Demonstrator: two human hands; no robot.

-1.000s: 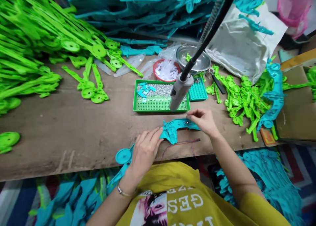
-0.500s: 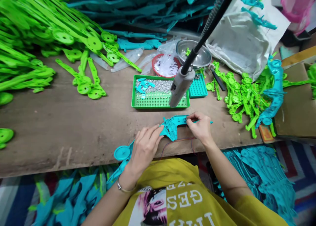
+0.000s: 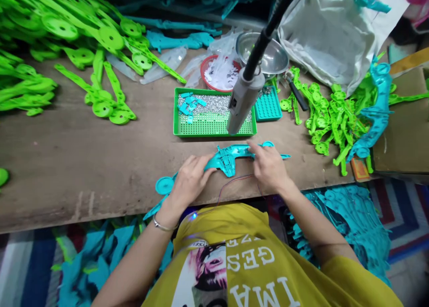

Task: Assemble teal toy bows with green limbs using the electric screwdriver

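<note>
A long turquoise plastic part with ribs and a round disc near its left end lies across the near side of the workbench. My left hand is wrapped round its left stretch, thumb against the ribbed middle. On the right arm of the part, my right hand has its fingers bent and pressed down; anything small under the fingertips is hidden. Beyond the right hand, the part's rounded tip and a thin point show. Thin red and blue wires run below the part, between my hands.
Behind the part stands a green tray of small metal pieces and turquoise tabs. A grey lamp-like tool hangs over it. A red basket, steel bowl and teal tray stand behind. Green parts are heaped right, more left.
My right hand goes from a fingertip pinch on the part to bent fingers over it, and the part's rounded right tip now shows. My left thumb shows below the part. The whole view has shifted.
</note>
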